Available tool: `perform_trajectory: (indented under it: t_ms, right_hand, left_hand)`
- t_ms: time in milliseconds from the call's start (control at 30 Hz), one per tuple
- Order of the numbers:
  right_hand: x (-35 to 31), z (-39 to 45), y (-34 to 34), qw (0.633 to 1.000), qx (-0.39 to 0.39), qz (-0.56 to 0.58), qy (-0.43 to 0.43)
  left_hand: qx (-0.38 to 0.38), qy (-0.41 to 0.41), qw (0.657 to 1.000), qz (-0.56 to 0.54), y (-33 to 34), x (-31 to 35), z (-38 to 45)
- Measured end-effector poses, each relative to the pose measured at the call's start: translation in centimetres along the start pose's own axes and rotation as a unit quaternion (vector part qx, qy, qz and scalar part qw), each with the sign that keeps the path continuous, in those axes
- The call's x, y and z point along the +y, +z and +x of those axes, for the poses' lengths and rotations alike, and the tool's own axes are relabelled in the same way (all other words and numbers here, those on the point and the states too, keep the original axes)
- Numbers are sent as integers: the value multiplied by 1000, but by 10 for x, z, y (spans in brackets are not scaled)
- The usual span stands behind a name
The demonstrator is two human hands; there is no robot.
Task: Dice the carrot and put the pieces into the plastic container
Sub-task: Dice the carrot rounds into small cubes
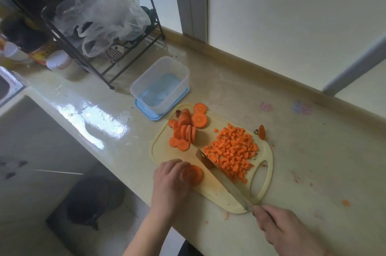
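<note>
The glossy beige stone desk (229, 93) carries everything, and the pale yellow plastic cutting board with a handle slot (217, 191) serves as the landmark here. Just beyond the board's far left corner stands the clear rectangular plastic container (160, 84), resting on its blue lid (146, 112) and holding no carrot yet. On the board's right half lies a broad heap of small orange carrot cubes (231, 153); on its far left part sits a cluster of round orange carrot slices (186, 128), some lying flat and some leaning in a row. Off the board's far right edge lies the cut carrot top (261, 131).

At the board's near left edge the left hand (170, 180) curls its fingers over a small stack of carrot rounds (193, 174) and pins it down. The right hand (286, 228), off the board's near corner, is wrapped around the handle of a steel-bladed kitchen knife (217, 178); the blade runs diagonally across the board, between the stack and the cubes. Blur makes it hard to tell whether the edge is touching the board.

The step in hand looks like dicing, roughly half done, with transfer not begun. The next move probably calls for bringing the blade onto the pinned stack, cutting it into strips, then crosswise, with the left fingertips tucked clear of the edge.
</note>
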State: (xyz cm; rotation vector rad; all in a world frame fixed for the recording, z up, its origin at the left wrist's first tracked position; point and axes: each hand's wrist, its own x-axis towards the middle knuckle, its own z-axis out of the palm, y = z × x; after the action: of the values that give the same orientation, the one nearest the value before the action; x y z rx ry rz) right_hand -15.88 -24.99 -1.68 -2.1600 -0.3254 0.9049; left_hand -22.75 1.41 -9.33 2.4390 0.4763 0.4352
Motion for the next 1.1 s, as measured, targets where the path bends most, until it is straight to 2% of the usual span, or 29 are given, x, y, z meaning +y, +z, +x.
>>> perform_trajectory:
  t_ms: [200, 400, 600, 800, 1000, 1100]
  right_hand:
    - [0, 24, -9, 998, -58, -9, 24]
    - [-5, 48, -31, 998, -36, -59, -10]
    - [-9, 52, -36, 994, -54, -84, -35]
    - [-5, 32, -21, 996, -43, -76, -18]
    - [-2, 14, 0, 994, -23, -101, -17]
    - [-2, 12, 3, 995, -1, -100, -29]
  left_hand:
    - [-41, 75, 995, 42, 2, -1, -10]
    - [-30, 71, 997, 31, 10, -1, -13]
    - [-34, 86, 995, 42, 13, 5, -13]
    - [-34, 92, 994, 54, 28, 11, -15]
    - [-8, 202, 979, -6, 34, 4, -16]
    - [-6, 219, 976, -4, 35, 3, -16]
